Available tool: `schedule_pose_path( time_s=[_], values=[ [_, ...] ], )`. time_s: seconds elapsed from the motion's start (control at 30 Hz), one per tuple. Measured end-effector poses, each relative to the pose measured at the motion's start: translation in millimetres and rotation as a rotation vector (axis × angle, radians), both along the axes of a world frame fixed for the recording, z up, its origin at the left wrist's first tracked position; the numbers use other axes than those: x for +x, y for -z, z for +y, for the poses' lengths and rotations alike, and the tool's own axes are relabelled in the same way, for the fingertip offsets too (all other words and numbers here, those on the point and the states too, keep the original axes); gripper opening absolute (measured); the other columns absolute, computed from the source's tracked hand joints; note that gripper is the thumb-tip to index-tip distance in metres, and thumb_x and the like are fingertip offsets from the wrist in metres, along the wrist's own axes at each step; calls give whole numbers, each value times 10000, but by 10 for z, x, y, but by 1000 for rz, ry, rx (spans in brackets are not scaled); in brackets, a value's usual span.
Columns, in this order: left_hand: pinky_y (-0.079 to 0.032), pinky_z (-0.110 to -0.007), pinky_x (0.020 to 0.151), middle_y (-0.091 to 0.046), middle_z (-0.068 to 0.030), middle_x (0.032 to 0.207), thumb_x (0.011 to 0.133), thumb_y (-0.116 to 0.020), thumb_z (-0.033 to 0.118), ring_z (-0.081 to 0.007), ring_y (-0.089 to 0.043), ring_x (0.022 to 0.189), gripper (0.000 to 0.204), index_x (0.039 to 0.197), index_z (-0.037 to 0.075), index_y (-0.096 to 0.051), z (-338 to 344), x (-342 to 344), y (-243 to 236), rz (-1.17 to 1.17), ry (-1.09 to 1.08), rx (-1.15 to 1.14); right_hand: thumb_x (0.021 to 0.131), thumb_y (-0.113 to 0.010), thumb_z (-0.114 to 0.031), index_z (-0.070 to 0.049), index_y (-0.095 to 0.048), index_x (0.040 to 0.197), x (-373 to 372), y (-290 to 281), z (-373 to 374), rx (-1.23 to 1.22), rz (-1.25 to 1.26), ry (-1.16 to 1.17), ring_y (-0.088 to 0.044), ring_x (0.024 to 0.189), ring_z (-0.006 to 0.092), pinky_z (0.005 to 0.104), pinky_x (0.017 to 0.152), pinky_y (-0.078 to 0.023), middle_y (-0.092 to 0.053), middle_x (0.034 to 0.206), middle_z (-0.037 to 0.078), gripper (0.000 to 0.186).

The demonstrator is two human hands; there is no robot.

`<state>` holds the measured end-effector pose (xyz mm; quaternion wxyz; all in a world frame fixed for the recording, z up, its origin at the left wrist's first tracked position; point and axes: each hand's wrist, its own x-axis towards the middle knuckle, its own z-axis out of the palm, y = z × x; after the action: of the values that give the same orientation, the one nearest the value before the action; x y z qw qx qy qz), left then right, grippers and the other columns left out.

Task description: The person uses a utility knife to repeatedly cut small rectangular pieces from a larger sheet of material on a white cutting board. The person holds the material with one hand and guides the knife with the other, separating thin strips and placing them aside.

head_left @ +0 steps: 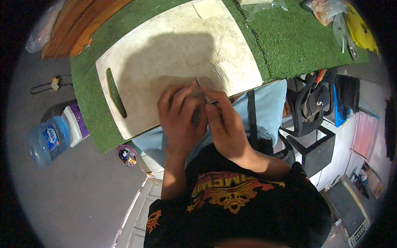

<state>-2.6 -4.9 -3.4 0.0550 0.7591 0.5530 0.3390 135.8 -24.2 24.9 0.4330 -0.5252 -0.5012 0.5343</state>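
Note:
My left hand [182,113] and my right hand [225,128] meet over the near edge of a pale cutting board [140,89]. The fingers of both are bent and closed together at the tips. Between them shows a thin, pale, pointed sliver [199,84]; most of what they hold is hidden by the fingers, and its kind is not clear. Just beyond my right hand, a loose bunch of thin pale sticks [223,73] lies on the board. A square of pale yellow paper [208,8] rests at the board's far edge.
Green turf-like matting [287,45] covers the table under the board. Clear plastic bags [326,10] and a yellow bag [360,27] lie at the far right. A large blue water bottle [50,138] stands left, below the table. A black chair [308,107] is on the right.

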Motion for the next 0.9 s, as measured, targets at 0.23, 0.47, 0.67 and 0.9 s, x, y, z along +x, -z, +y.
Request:
schedule_pose_path(
  time_s=[0.23, 0.47, 0.67, 0.9],
  values=[
    [-419, -500, 1061, -641, -58, 1314, 794, -723, 93, -366, -537, 1221, 191, 961, 95, -630, -15, -3, -73, 8, 21, -56, 1072, -479, -76, -44, -481, 1384, -47, -30, -51, -16, -21, 41, -708, 803, 287, 385, 696, -543, -673, 936, 223, 313],
    [-409, -497, 1068, -636, -64, 1331, 803, -707, 89, -373, -532, 1222, 196, 984, 90, -630, 0, -8, -92, 5, 42, -68, 1076, -474, -73, -23, -476, 1393, -61, -3, -70, 37, -18, 52, -659, 871, 310, 365, 760, -525, -650, 977, 199, 321],
    [-407, -493, 1071, -637, -56, 1334, 805, -702, 82, -368, -532, 1224, 198, 996, 88, -649, -17, -10, -102, 29, 32, -93, 1077, -478, -66, -5, -476, 1399, -30, -13, -91, -9, 6, 25, -620, 936, 224, 327, 831, -507, -636, 1031, 171, 327],
    [-406, -490, 1074, -643, -55, 1327, 833, -703, 94, -363, -531, 1229, 185, 1015, 89, -668, 9, -11, -65, 10, 34, -57, 1056, -487, -44, -25, -471, 1388, 54, 47, -59, 64, -26, -28, -703, 937, 331, 379, 802, -540, -663, 1032, 234, 333]
  ],
)
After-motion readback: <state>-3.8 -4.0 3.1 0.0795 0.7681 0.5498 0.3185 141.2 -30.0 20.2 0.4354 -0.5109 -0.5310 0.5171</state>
